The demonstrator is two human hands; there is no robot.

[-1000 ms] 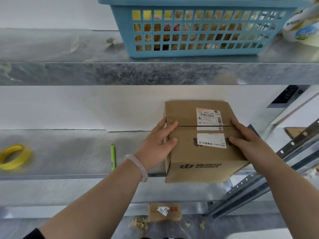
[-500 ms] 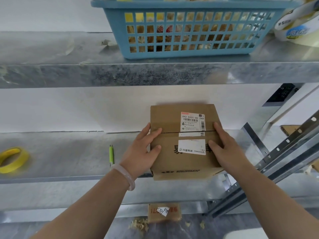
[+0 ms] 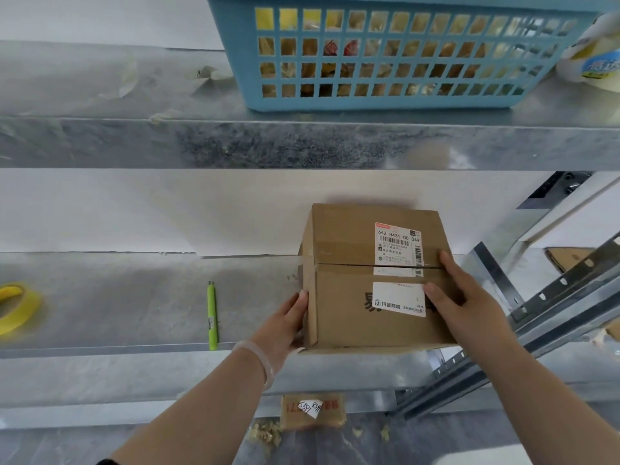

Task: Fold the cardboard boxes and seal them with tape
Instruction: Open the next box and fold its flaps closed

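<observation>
A closed brown cardboard box [image 3: 349, 297] with two white labels sits on the metal shelf [image 3: 117, 307], its top flaps meeting in a seam across the middle. My left hand [image 3: 285, 325] presses flat against the box's left side near the front corner. My right hand [image 3: 466, 300] lies on the box's top right, fingers straight over the seam and the lower label. A yellow tape roll [image 3: 15, 308] lies at the shelf's far left.
A green pen [image 3: 212, 315] lies on the shelf left of the box. Above, a blue basket [image 3: 385, 95] and a clear tape roll [image 3: 593, 58] stand on the upper shelf. A small cardboard packet [image 3: 313, 411] lies on the floor below. Metal rails [image 3: 553, 313] slant at right.
The box has slid back onto the shelf and turned a little. My left hand has dropped from the top edge to the box's left side. My right hand stays on the top.
</observation>
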